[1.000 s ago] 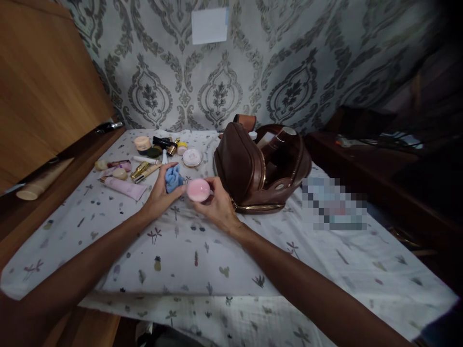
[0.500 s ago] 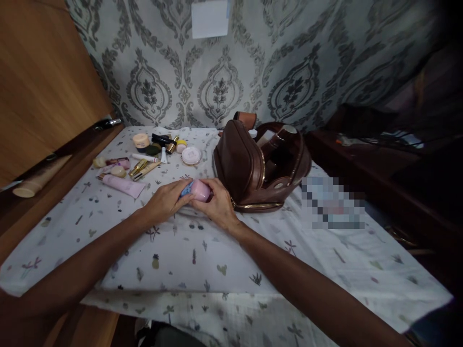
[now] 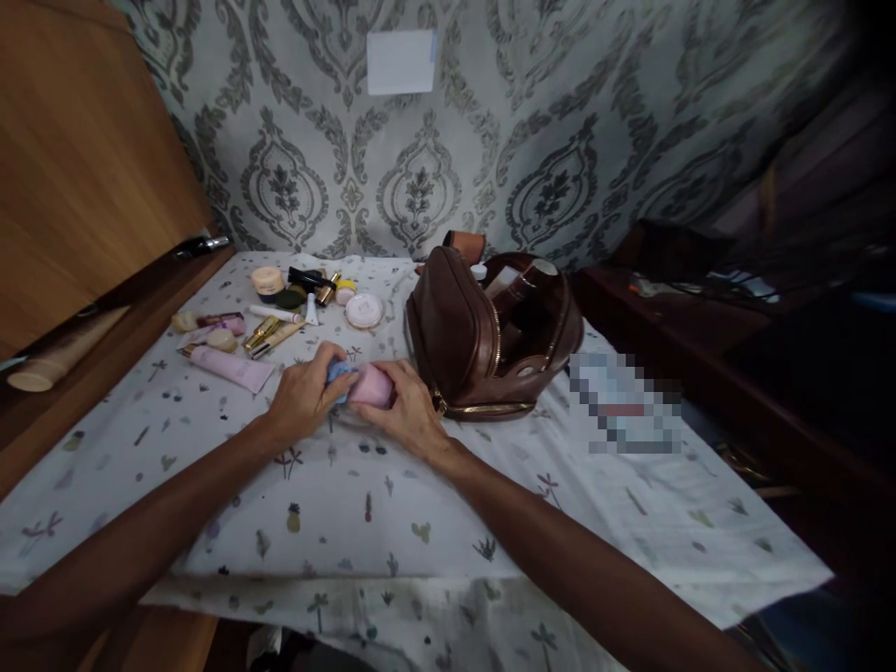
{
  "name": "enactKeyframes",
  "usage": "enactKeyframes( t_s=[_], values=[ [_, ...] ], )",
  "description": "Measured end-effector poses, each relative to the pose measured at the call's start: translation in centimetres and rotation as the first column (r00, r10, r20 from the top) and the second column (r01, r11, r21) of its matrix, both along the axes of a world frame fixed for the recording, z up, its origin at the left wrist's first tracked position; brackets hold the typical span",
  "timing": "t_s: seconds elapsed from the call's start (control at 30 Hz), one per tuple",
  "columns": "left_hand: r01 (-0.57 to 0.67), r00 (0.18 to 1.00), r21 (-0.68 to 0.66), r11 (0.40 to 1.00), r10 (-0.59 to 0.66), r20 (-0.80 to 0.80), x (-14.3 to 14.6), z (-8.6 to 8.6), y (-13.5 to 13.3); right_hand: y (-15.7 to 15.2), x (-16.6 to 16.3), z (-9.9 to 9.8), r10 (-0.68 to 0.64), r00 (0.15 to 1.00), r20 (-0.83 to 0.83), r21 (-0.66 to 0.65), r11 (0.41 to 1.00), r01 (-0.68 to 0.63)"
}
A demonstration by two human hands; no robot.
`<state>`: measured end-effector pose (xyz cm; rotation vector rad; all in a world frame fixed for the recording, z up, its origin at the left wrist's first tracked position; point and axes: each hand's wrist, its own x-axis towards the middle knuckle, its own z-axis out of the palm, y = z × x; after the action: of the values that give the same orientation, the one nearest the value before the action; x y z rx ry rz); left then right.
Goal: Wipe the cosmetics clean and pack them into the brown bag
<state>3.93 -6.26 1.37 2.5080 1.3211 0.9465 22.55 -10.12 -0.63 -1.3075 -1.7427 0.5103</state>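
Note:
My right hand (image 3: pixel 406 411) is closed round a round pink jar (image 3: pixel 371 385), held just above the patterned white cloth (image 3: pixel 392 504). My left hand (image 3: pixel 302 401) grips a small blue cloth (image 3: pixel 337 371) and presses it against the jar's left side. Only a corner of the blue cloth shows between my fingers. Both hands meet just left of an open brown leather bag (image 3: pixel 483 336).
Several cosmetics lie at the back left: a pink tube (image 3: pixel 231 367), gold lipsticks (image 3: pixel 266 331), a round white compact (image 3: pixel 364 311), small jars (image 3: pixel 266 280). A beige tube (image 3: pixel 49 359) rests on the wooden ledge at left. Dark furniture stands at right. Patterned wallpaper is behind.
My left hand brought the blue cloth from beside the jar onto it. The jar tipped from facing me to lying sideways between both hands, which sank slightly toward the cloth.

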Motion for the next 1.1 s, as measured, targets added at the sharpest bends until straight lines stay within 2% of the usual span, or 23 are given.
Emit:
enactKeyframes(
  t_s=[0.1,0.2,0.27,0.37,0.63,0.83,0.97,1.1],
  values=[
    [0.075,0.994,0.074,0.994,-0.081,0.08,0.2,-0.4,-0.1,-0.2,-0.1,0.1,0.046,0.998,0.038,-0.034,0.998,-0.045],
    [0.276,0.957,0.146,0.95,-0.286,0.045,0.4,-1.1,0.0,0.0,0.0,-0.3,0.052,0.997,0.054,-0.034,0.998,-0.05],
    [0.383,0.921,0.154,0.911,-0.388,0.003,0.4,-1.2,0.1,0.4,0.1,-0.7,0.051,0.998,0.042,-0.032,0.998,-0.049],
    [0.455,0.89,0.126,0.882,-0.456,-0.017,0.2,-0.8,0.1,1.0,0.4,-1.0,0.061,0.998,-0.012,-0.053,0.997,-0.062],
    [0.47,0.88,0.021,0.882,-0.471,0.055,-0.2,-0.1,0.3,0.8,0.6,0.2,0.101,0.961,-0.257,-0.153,0.978,-0.143],
    [0.432,0.899,0.032,0.901,-0.433,0.068,0.0,-0.7,0.6,0.9,0.8,0.0,0.095,0.858,-0.504,-0.229,0.944,-0.239],
    [0.399,0.914,0.075,0.914,-0.404,0.049,0.0,-1.0,0.8,1.1,0.8,-0.3,0.088,0.854,-0.513,-0.222,0.947,-0.231],
    [0.331,0.937,0.204,0.921,-0.346,0.042,0.1,-1.1,0.8,1.0,0.7,-0.1,0.08,0.825,-0.56,-0.254,0.931,-0.263]
  ],
)
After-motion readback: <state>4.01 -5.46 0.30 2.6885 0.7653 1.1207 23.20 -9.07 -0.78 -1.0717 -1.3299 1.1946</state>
